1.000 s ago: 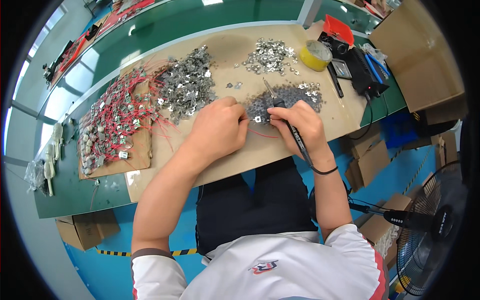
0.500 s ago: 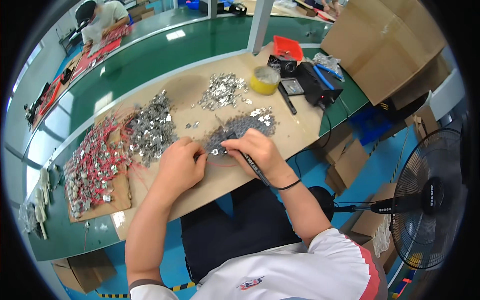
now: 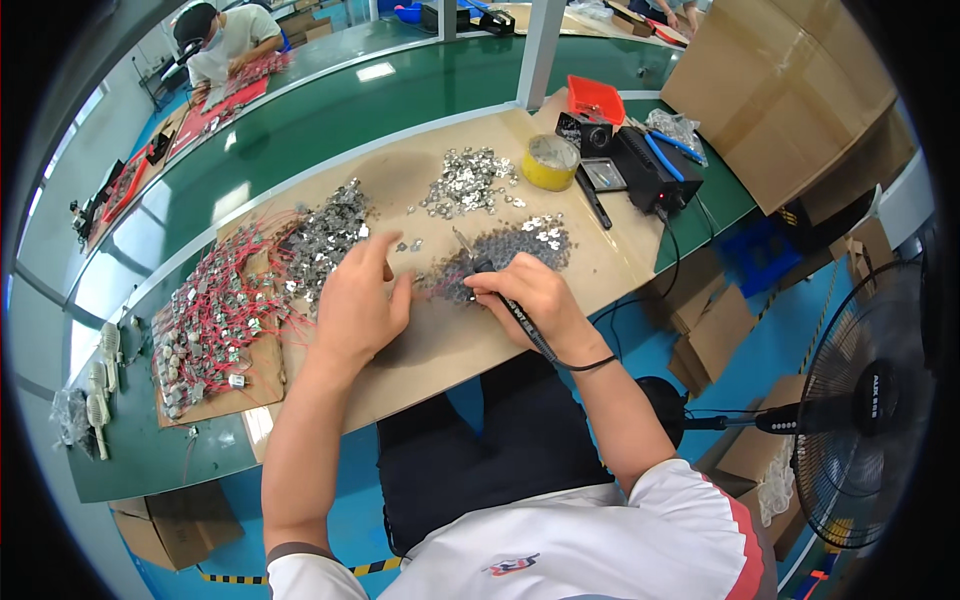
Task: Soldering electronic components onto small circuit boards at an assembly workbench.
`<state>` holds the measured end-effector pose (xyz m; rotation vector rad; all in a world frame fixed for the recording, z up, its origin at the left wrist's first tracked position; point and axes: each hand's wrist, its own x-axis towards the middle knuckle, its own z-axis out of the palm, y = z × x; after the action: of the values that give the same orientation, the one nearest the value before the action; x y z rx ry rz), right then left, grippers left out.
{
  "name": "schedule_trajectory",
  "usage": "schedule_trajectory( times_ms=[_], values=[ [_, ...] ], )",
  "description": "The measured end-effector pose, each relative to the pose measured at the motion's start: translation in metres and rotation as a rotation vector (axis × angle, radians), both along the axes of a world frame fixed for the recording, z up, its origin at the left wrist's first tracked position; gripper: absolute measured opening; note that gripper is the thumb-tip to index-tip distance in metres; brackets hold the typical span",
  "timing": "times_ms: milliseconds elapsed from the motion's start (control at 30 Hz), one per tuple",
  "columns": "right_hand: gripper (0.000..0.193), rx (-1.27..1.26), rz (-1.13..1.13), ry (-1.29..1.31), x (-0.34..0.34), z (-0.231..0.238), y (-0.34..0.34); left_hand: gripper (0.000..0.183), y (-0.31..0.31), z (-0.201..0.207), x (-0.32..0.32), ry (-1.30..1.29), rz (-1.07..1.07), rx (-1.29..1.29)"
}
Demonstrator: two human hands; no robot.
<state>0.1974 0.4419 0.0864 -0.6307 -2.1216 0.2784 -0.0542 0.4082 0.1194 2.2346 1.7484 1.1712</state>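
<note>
My right hand (image 3: 537, 300) grips a soldering iron (image 3: 527, 322) with a black handle, its thin metal tip pointing away from me over a heap of small dark grey discs (image 3: 510, 255). To the left, my left hand (image 3: 360, 298) is raised with thumb and fingers apart, and nothing shows in it. Just beyond its fingers spreads a pile of grey metal pieces (image 3: 325, 235). A couple of loose metal pieces (image 3: 408, 246) lie between this pile and the iron. Farther back is a heap of shiny flat metal pieces (image 3: 470, 180).
Many red-wired parts (image 3: 215, 325) cover a board at the left. A yellow tape roll (image 3: 550, 162), a black soldering station (image 3: 655, 172) with blue-handled pliers (image 3: 668, 150), and a red bin (image 3: 596, 100) stand at the back right. A fan (image 3: 865, 400) stands at the far right.
My left hand has opened from a pinch and moved left toward the grey metal pile. The metal piece and red wire near the iron no longer show. The whole view has shifted slightly.
</note>
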Motion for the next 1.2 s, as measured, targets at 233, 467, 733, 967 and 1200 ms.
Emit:
schedule_trajectory(
  times_ms=[233, 467, 733, 967, 1200],
  values=[
    [0.032, -0.048, -0.081, 0.224, 0.000, -0.007, -0.003, 0.014, 0.023, 0.013, 0.009, -0.354, -0.070, -0.064],
    [0.032, -0.548, -0.038, 0.668, 0.016, -0.028, -0.018, 0.012, 0.015, -0.001, 0.023, -1.035, -0.211, -0.416],
    [0.010, -0.176, -0.143, 0.427, 0.027, -0.032, -0.026, 0.006, 0.005, -0.018, 0.028, -0.683, -0.221, -0.236],
    [0.009, -0.064, -0.041, 0.320, 0.028, -0.025, -0.020, 0.007, -0.004, -0.009, 0.036, -0.333, -0.154, -0.237],
    [0.010, -0.060, -0.033, 0.320, 0.025, -0.021, -0.020, 0.008, 0.001, -0.024, 0.038, -0.114, -0.187, -0.066]
  ],
)
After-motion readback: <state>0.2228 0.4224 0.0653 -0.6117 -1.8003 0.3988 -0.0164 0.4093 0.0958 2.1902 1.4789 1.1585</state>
